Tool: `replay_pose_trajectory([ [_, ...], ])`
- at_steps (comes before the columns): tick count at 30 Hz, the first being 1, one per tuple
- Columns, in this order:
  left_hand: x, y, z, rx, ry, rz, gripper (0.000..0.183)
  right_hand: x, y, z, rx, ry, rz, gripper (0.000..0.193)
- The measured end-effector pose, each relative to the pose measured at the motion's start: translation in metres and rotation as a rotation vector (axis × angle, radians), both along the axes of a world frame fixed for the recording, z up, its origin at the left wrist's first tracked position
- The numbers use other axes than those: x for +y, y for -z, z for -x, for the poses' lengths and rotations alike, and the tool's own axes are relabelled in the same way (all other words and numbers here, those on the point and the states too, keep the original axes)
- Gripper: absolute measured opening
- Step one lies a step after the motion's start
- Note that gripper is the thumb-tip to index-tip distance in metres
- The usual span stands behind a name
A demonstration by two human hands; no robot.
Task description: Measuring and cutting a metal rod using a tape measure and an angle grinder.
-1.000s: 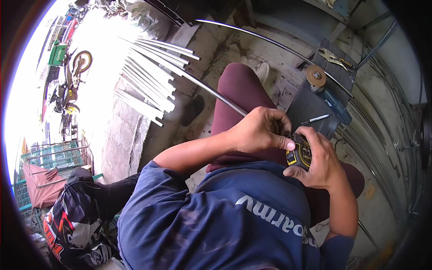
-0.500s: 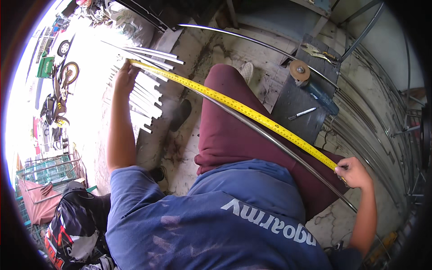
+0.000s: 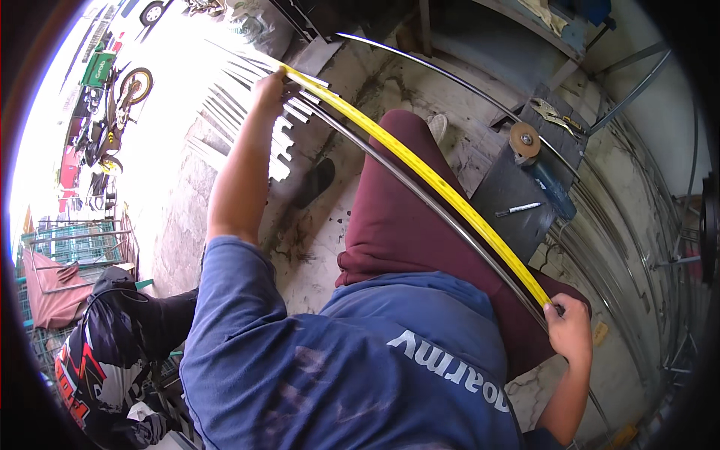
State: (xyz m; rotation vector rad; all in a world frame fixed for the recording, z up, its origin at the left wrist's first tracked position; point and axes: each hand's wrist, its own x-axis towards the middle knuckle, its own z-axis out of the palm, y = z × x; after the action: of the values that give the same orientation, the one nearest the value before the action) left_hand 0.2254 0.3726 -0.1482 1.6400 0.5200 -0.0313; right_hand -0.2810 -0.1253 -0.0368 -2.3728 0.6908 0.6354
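A yellow measuring tape (image 3: 420, 169) stretches from far left to near right over my lap. My left hand (image 3: 270, 88) grips its far end, closed, beside the ends of several shiny metal tubes (image 3: 225, 101). At the near right my right hand (image 3: 570, 324) pinches the tape's other part between thumb and fingers. Just below the tape and nearly parallel to it runs a long thin metal tube (image 3: 442, 217), lying across my thigh in maroon trousers. Whether my left fingers also touch the tube is hard to see in the glare.
On a dark board (image 3: 517, 191) at the right lie an angle grinder (image 3: 551, 187), a marker (image 3: 517, 209) and locking pliers (image 3: 551, 112). Another long tube (image 3: 442, 73) passes across the board. Several curved rods (image 3: 611, 247) line the right. A black bag (image 3: 112, 367) is at lower left.
My left hand has moved right and slightly farther away, and my right hand a little left and nearer. The tape now lies closer along the tube, and the whole view has shifted.
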Motion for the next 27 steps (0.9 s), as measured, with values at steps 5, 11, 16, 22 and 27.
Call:
replay_pose_trajectory([
  [5,0.044,-0.001,-0.051,0.040,-0.127,-0.069,0.029,-0.003,0.021,0.030,-0.237,-0.009,0.121,0.012],
  [11,0.061,0.013,-0.062,0.083,0.035,0.007,0.031,0.061,0.020,-0.002,-0.380,-0.107,0.389,0.014],
  [16,0.052,0.014,-0.061,0.101,0.065,0.012,0.030,0.082,0.021,-0.027,-0.512,-0.174,0.485,0.012],
  [22,0.051,0.007,-0.062,0.120,0.058,-0.034,0.031,0.091,0.013,-0.040,-0.573,-0.217,0.612,0.010],
  [27,0.064,0.011,-0.063,0.095,0.041,0.014,0.030,0.093,0.010,-0.045,-0.590,-0.229,0.626,0.011],
])
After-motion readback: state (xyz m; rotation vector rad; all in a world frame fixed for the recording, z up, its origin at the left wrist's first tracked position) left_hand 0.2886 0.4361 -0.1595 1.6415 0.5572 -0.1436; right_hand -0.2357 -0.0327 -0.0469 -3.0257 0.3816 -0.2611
